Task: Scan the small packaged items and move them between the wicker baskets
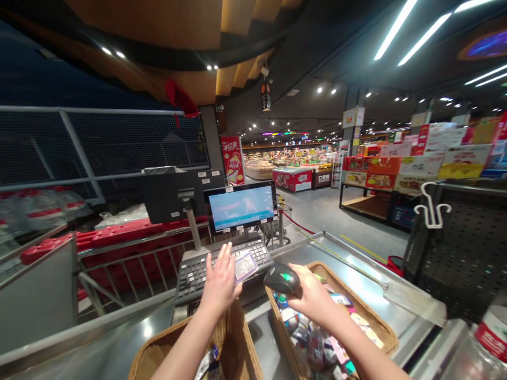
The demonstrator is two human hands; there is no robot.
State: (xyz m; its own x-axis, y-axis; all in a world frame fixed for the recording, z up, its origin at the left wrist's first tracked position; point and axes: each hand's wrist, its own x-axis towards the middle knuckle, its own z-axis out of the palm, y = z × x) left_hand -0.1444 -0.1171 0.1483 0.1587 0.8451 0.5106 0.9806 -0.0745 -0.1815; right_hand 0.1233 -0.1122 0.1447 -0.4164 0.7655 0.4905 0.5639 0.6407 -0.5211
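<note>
Beyond scanner (282,278) in right hand (310,290), banner (232,159): "冰红茶".

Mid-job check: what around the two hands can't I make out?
All in the head view:
Black scanner, handle: hidden by the right hand.
Purple-edged card, print: too small to read.
Keyboard, some keys: covered by the left hand.
Left basket, near end: cut off by the bottom edge.

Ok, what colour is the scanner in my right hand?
The scanner is black; the head view shows it best.
</note>
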